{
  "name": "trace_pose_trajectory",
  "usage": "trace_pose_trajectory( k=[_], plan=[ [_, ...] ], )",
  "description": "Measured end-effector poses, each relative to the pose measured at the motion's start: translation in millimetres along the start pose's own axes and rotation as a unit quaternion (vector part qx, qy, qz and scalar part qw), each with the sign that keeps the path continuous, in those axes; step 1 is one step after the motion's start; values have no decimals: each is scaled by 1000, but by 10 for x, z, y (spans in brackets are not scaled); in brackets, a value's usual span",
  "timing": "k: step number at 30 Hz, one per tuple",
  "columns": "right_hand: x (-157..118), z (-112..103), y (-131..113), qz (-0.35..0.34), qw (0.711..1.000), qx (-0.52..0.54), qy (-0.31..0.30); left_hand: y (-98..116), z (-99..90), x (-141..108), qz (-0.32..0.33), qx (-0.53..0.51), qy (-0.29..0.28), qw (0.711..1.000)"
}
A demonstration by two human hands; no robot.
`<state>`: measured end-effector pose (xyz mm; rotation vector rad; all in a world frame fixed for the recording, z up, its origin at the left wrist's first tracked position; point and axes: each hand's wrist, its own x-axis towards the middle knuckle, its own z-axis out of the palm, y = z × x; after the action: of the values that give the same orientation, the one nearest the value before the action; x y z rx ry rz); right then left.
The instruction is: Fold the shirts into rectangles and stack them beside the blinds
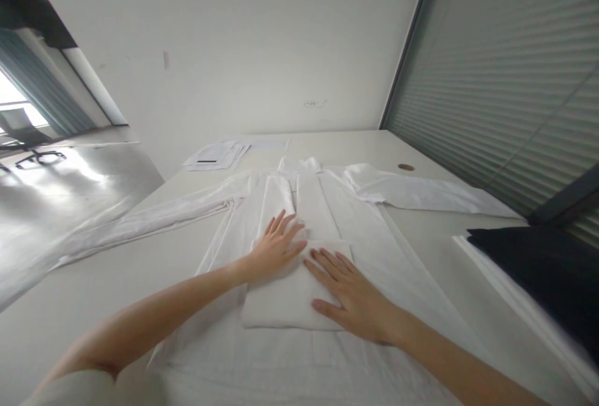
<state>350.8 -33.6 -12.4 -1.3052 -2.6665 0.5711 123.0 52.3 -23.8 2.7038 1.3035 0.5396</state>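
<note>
the flat white piece point(281, 306) is partly hidden under the left hand point(276, 247) and right hand point(350, 300). left of the hands, a shirt sleeve point(140, 225) runs off the edge; right of them, a black cloth point(538, 281) is cut off too. beyond both, the papers point(219, 151) show too small to read.

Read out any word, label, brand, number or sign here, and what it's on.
No text can be read.
Papers: any print is too small and blurred; only a dark bar stands out.
Wall: faint marks, too blurred to tell if they are writing.
White garment: no label visible.
</note>
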Motion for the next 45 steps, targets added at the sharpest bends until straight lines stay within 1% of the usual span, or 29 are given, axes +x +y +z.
trace_pose_trajectory(
  k=[2, 5, 7, 12, 14, 18, 21, 24, 27, 30, 33, 37, 41, 45],
  plan=[
    [-1, -10, -6, 1, 1000, 3, -4, -94, 90, 269, 7, 10, -7, 1000],
    [-3, -14, -5, 2, 1000, 8, -5, -210, 188, 589, -11, 17, -63, 998],
    [-6, -6, 2, -1, 1000, 15, 2, -276, 229, 728, -22, 20, -92, 995],
    [-24, 13, 19, -8, 999, 34, 13, -487, 329, 995, -24, 24, -106, 994],
    [-31, 10, 21, -5, 999, 41, 9, -593, 378, 1140, -32, 25, -101, 994],
    [-35, 7, 28, -3, 999, 54, 5, -810, 457, 1507, -61, 62, -58, 994],
    [-39, 17, 35, -8, 998, 61, 11, -966, 486, 1769, -73, 83, -37, 993],
    [-49, 22, 41, -8, 997, 70, 10, -1098, 498, 1962, -102, 100, -9, 990],
    [-55, 17, 47, -5, 997, 75, 5, -1191, 500, 2075, -137, 120, 19, 983],
    [-56, 3, 48, -4, 997, 78, 2, -1238, 495, 2130, -151, 133, 32, 979],
    [-54, -15, 35, -3, 997, 79, -3, -1240, 483, 2140, -153, 140, 33, 978],
    [-53, -36, 11, 5, 997, 74, -12, -1184, 439, 2119, -149, 154, 40, 976],
    [-59, -31, 19, -3, 997, 83, 0, -1087, 324, 2106, -137, 167, 62, 974],
    [-64, -18, 38, -5, 997, 78, 6, -955, 93, 2072, -114, 183, 94, 972]
  ],
)
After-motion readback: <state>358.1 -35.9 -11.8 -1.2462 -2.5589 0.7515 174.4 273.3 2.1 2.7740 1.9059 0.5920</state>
